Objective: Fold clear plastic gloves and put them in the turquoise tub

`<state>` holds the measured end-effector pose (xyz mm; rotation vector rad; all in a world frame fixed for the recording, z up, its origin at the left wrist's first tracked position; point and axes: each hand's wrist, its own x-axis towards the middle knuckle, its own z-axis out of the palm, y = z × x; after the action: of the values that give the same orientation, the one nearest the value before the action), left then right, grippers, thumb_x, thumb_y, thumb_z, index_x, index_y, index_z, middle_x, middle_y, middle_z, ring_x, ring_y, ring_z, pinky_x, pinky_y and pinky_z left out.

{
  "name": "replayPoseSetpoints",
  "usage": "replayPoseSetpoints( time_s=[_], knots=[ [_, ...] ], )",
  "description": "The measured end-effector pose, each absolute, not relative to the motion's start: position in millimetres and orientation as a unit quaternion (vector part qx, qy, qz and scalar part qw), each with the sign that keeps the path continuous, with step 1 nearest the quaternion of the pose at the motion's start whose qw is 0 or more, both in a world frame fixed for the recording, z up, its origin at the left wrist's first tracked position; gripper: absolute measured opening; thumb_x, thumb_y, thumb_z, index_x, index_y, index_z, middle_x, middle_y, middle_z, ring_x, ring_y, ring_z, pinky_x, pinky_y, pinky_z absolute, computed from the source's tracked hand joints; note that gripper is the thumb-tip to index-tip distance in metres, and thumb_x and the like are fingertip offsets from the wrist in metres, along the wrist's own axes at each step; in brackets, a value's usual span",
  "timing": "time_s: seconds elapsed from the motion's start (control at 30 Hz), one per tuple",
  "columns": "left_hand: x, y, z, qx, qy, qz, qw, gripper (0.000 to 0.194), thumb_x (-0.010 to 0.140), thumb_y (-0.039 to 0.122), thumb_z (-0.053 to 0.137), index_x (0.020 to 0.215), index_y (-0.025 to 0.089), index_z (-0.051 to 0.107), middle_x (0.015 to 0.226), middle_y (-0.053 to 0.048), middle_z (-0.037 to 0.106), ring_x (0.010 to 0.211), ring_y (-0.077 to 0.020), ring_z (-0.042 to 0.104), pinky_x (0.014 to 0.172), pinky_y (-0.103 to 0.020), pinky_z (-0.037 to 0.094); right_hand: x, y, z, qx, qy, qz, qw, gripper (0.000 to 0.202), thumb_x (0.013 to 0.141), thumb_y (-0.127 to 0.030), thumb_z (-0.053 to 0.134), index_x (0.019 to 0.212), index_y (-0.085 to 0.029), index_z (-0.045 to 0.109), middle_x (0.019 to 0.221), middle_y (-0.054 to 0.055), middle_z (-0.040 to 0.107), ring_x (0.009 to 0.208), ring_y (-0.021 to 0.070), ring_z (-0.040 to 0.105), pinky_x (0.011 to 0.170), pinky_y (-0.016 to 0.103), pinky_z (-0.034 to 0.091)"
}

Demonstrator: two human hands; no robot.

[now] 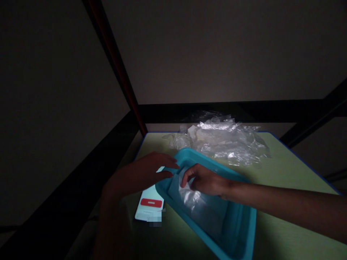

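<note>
A turquoise plastic tray (240,216) sits at an angle on the table. Inside it lies a clear plastic bag (192,200), partly spread over the tray's floor. My right hand (204,179) reaches in from the right, its thumb and fingers pinched on the upper end of the bag. Over the tray's left corner is my left hand (153,168), thumb and fingers apart with nothing between them. Its fingertips are close to the rim; I cannot tell whether they touch it.
Behind the tray is a heap of crumpled clear plastic bags (227,141). A phone (150,202) with a lit screen and a red button lies left of the tray. The pale green table (295,173) has a blue edge, with a dark wall behind.
</note>
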<state>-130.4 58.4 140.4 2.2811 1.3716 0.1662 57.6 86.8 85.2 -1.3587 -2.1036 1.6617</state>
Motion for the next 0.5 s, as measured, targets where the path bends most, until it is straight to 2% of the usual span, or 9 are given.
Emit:
replayPoseSetpoints(
  time_s=[0.3,0.5],
  knots=[
    [-127.5,60.0,136.7,0.828,0.496,0.054,0.254,0.028,0.084,0.021,0.052,0.111,0.022,0.06,0.121,-0.003,0.06,0.114,-0.0187,0.052,0.098,-0.033,0.038,64.1,85.3,77.6,-0.465,-0.7,0.54,0.047,0.035,0.058,0.005,0.049,0.078,-0.016,0.068,0.09,0.004,0.066,0.08,0.0143,0.059,0.061,0.019,0.044],
    [-127.6,59.7,137.2,0.819,0.504,0.057,0.268,0.03,0.084,0.024,0.052,0.113,0.022,0.058,0.124,-0.003,0.058,0.115,-0.0197,0.051,0.099,-0.033,0.038,70.1,84.4,87.8,-0.458,-0.705,0.539,0.046,0.039,0.057,0.01,0.042,0.076,-0.014,0.065,0.085,0.002,0.065,0.077,0.0126,0.059,0.064,0.019,0.044]
  ],
)
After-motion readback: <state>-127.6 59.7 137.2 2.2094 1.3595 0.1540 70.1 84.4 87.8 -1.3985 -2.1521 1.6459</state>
